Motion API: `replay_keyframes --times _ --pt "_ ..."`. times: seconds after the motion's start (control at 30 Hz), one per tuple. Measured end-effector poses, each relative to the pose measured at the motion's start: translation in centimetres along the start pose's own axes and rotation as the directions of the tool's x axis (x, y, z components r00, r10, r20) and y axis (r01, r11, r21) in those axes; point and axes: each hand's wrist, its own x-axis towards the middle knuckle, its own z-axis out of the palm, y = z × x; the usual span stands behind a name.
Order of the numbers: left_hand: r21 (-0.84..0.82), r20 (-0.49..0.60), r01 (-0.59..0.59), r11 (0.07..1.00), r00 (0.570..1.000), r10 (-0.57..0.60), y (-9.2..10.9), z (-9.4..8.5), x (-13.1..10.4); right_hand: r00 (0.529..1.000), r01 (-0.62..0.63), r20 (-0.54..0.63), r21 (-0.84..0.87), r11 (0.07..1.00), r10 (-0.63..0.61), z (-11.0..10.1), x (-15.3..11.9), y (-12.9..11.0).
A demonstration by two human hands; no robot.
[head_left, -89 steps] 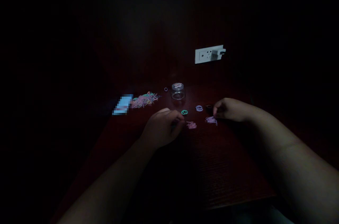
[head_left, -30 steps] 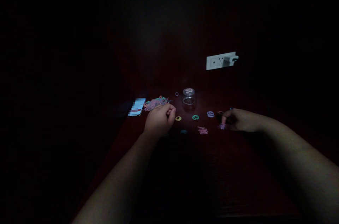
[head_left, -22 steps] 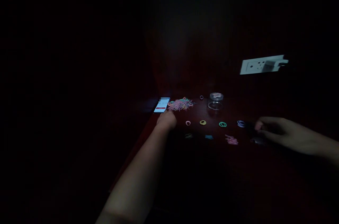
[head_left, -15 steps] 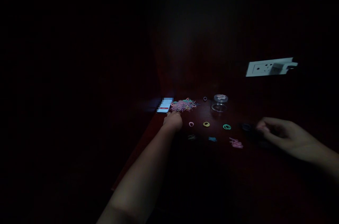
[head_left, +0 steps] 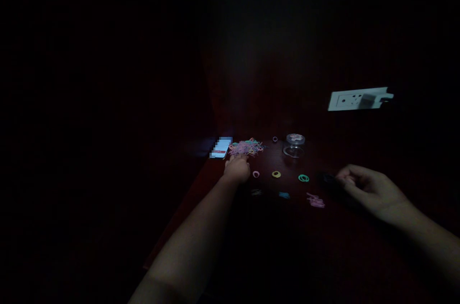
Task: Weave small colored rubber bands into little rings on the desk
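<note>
My left hand (head_left: 237,169) lies at the near edge of a heaped pile of mixed coloured bands (head_left: 246,147), its fingers spread toward the pile. Over the table's right part, my right hand (head_left: 362,186) has thumb and fingertips pinched together beside a dark ring-shaped item (head_left: 327,178); what they hold, if anything, is too dark to tell. Between the hands lie a pink band (head_left: 256,174), yellow bands (head_left: 276,174) and green bands (head_left: 304,178). Nearer are a dim small bunch (head_left: 256,192), a blue bunch (head_left: 284,195) and a pink bunch (head_left: 316,200).
A lidded clear jar (head_left: 294,146) stands behind the green bands, with a small dark ring (head_left: 275,140) to its left. A lit phone (head_left: 220,147) lies left of the pile. On the wall at right is a white socket plate (head_left: 357,98). The surroundings are very dark.
The view has shifted slightly. My left hand's fingers have spread out beside the pile. My right hand has moved a little left, closer to the dark ring-shaped item, its fingers still pinched.
</note>
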Motion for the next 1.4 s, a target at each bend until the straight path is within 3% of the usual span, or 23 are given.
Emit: replay_keyframes --times 0.23,0.4,0.53,0.77,1.17,1.4 --pt "-0.008 -0.021 0.023 1.000 1.000 -0.023 -0.3 0.1 0.1 0.999 -0.016 -0.030 0.057 0.998 0.018 0.1 0.2 0.3" --pt "-0.043 -0.078 -0.027 0.999 0.997 0.023 0.1 0.2 0.3 0.999 -0.035 -0.029 0.101 0.994 0.038 0.2 0.2 0.4" --pt "-0.075 -0.095 -0.106 0.992 0.991 0.099 0.7 0.5 1.2 0.999 0.009 -0.051 0.036 0.999 -0.007 0.4 0.2 0.1" --pt "-0.111 -0.126 -0.107 0.988 0.988 0.093 0.0 1.2 3.1 0.995 0.070 -0.065 -0.004 0.998 -0.070 0.2 0.2 0.3" --pt "-0.127 -0.137 -0.095 0.987 0.988 0.077 -0.7 1.9 3.7 0.984 0.142 -0.111 0.030 0.989 -0.138 0.5 0.6 1.8" --pt "-0.134 -0.142 -0.099 0.986 0.987 0.079 -0.8 1.9 3.6 0.984 0.140 -0.113 0.041 0.989 -0.134 0.5 0.5 1.5"
